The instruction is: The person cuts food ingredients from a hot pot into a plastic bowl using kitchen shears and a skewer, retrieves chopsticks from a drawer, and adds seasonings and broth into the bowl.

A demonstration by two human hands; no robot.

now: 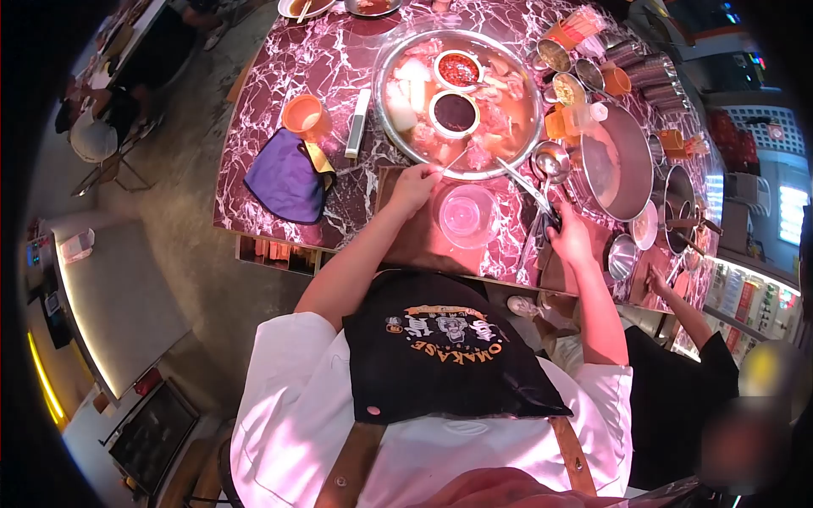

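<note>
Steel scissors (527, 188) — gripped in the right hand (572, 238) — slanted forward-left to the platter's (380, 118) near rim; the left hand's (412, 190) fingertips were pinched shut, on what I couldn't tell.

Counts, placed relative to the basin (383, 127): basin, 1. Inside it: sauce bowls, 2 (1 red-filled bowl (458, 69), 1 dark-filled bowl (454, 114)). Near side: clear tub (466, 217), 1. Near-right rim: scissors (531, 190), 1 pair. Left: purple cloth (286, 179), 1. Beyond: dishes (373, 7), 2. Right: large pot (603, 161), 1; metal cups (656, 80), several, crowded, exact tally uncertain.
</note>
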